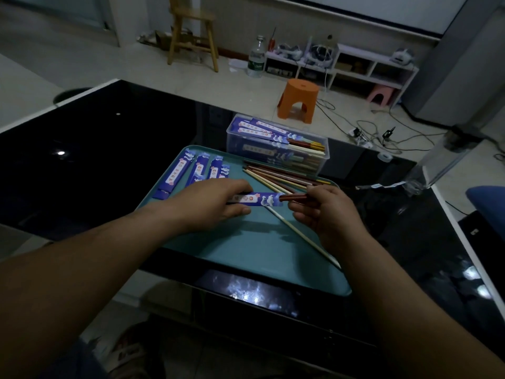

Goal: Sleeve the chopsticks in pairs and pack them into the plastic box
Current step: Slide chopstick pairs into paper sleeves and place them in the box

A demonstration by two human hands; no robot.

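Observation:
My left hand (216, 202) grips a purple paper sleeve (259, 199) lying crosswise above the teal tray (246, 253). My right hand (325, 212) pinches the ends of a dark red chopstick pair (293, 197) that sticks out of the sleeve's right end. Several empty purple sleeves (195, 170) lie at the tray's back left. Loose chopsticks (284, 175) in red, brown and cream lie fanned at the back right. One cream chopstick (300, 236) lies diagonally on the tray under my right hand. The clear plastic box (276, 144) behind the tray holds several sleeved pairs.
The tray sits on a glossy black table (95, 149) with white edges. On the floor beyond stand an orange stool (299, 101), a wooden chair (191, 31), a low white shelf (355, 64), a water bottle (257, 57) and loose cables (377, 132).

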